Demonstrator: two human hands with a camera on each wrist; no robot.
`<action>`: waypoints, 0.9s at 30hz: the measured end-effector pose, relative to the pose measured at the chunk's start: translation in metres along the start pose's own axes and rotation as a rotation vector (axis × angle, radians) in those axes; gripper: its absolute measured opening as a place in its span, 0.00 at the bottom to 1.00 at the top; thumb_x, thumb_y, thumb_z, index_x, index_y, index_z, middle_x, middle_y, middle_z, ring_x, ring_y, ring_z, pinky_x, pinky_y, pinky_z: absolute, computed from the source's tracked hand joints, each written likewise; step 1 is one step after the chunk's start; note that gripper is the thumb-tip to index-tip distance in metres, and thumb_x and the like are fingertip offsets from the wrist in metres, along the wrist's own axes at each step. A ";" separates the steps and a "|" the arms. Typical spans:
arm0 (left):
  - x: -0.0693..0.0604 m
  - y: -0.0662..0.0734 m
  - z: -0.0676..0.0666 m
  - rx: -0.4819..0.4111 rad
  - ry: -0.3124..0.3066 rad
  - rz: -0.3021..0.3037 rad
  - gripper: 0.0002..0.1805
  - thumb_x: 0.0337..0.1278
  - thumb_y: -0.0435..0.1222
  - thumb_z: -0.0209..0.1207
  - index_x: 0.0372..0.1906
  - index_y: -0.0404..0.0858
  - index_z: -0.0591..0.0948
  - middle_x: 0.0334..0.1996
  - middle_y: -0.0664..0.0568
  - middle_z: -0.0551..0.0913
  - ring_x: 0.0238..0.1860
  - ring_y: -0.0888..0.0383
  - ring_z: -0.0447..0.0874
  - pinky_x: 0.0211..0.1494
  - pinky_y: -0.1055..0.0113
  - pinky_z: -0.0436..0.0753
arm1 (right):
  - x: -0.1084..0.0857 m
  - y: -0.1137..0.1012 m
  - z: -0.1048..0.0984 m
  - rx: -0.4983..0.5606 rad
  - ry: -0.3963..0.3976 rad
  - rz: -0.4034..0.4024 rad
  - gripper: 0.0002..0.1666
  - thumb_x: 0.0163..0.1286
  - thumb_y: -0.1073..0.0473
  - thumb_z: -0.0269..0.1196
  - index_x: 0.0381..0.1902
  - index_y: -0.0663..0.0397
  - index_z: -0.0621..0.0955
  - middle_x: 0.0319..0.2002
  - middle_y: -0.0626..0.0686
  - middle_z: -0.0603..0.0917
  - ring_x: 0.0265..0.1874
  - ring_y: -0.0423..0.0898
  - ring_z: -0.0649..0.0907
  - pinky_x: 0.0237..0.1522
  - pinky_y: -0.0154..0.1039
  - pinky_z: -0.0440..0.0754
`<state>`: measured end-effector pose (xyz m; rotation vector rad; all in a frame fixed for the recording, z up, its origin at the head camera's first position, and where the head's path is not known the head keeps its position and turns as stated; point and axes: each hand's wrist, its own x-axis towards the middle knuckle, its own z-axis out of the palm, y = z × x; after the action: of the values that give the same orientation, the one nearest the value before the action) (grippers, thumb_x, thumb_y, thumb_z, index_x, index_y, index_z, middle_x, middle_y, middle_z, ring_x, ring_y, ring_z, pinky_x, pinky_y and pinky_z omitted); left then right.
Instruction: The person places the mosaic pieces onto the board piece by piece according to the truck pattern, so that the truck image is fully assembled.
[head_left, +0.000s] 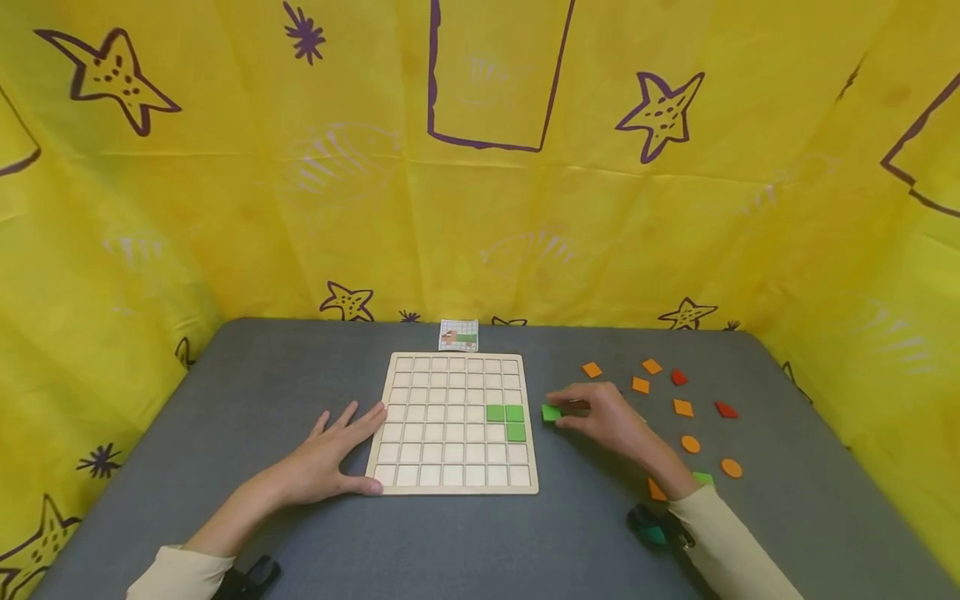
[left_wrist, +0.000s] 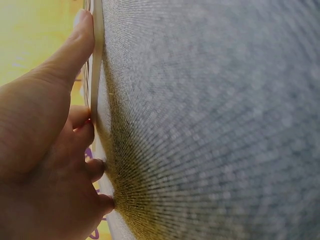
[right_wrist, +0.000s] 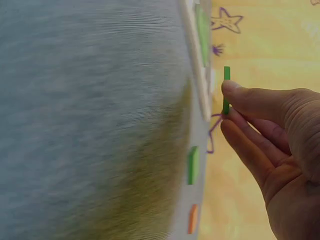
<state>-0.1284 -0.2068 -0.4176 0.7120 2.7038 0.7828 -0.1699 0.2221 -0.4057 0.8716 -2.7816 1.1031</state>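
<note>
A pale wooden grid board point(head_left: 453, 491) lies flat on the table, with several green square tiles point(head_left: 495, 413) set in cells near its right side. My left hand point(head_left: 318, 467) is spread at the board's left edge; its thumb rests on the near left corner and its fingertips touch the side. Just right of the board, my right hand point(head_left: 611, 421) pinches a green tile point(head_left: 551, 413) between thumb and fingers. The right wrist view shows that green tile point(right_wrist: 226, 75) edge-on, raised above the table.
Orange tiles point(head_left: 683, 407), squares and rounds, and red tiles point(head_left: 726, 409) lie scattered on the right of the grey table point(head_left: 480, 550). Another green tile point(head_left: 702, 478) is partly hidden by the right forearm. A small picture card point(head_left: 459, 335) lies behind the board, before a yellow cloth point(head_left: 480, 217).
</note>
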 end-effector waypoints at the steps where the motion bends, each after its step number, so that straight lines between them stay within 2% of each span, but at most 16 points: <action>1: 0.000 0.000 0.000 0.000 0.001 0.002 0.60 0.41 0.64 0.67 0.77 0.40 0.56 0.77 0.45 0.54 0.75 0.32 0.40 0.68 0.30 0.34 | 0.002 -0.001 0.000 -0.002 0.006 -0.001 0.21 0.56 0.68 0.73 0.50 0.63 0.85 0.46 0.55 0.87 0.44 0.49 0.87 0.47 0.45 0.84; 7: 0.000 -0.001 0.001 -0.002 0.000 0.004 0.60 0.41 0.64 0.67 0.77 0.40 0.56 0.77 0.45 0.54 0.75 0.32 0.40 0.68 0.31 0.34 | 0.009 -0.009 0.001 0.017 0.020 -0.023 0.21 0.56 0.68 0.72 0.50 0.64 0.85 0.45 0.56 0.87 0.44 0.52 0.87 0.47 0.48 0.84; 12: 0.000 0.001 0.001 -0.004 -0.002 0.002 0.60 0.41 0.63 0.67 0.77 0.40 0.56 0.77 0.45 0.54 0.75 0.32 0.40 0.68 0.31 0.33 | 0.013 -0.014 0.011 0.024 -0.008 -0.003 0.21 0.58 0.66 0.72 0.51 0.61 0.85 0.46 0.53 0.87 0.46 0.48 0.86 0.49 0.44 0.83; 17: 0.000 0.001 0.001 -0.005 0.003 0.006 0.60 0.41 0.63 0.67 0.77 0.39 0.56 0.77 0.45 0.54 0.75 0.31 0.40 0.68 0.30 0.33 | 0.016 -0.016 0.023 0.022 -0.028 -0.029 0.20 0.56 0.66 0.73 0.49 0.59 0.86 0.45 0.52 0.88 0.46 0.46 0.86 0.49 0.40 0.83; 27: 0.000 -0.001 0.001 -0.004 0.003 0.005 0.60 0.41 0.63 0.67 0.77 0.39 0.56 0.77 0.45 0.54 0.75 0.32 0.39 0.68 0.30 0.33 | 0.018 -0.024 0.037 0.058 -0.062 -0.050 0.19 0.56 0.68 0.72 0.48 0.61 0.86 0.45 0.53 0.88 0.45 0.46 0.86 0.49 0.41 0.83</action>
<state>-0.1282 -0.2074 -0.4189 0.7175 2.7036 0.7916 -0.1669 0.1755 -0.4143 0.9920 -2.7729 1.1749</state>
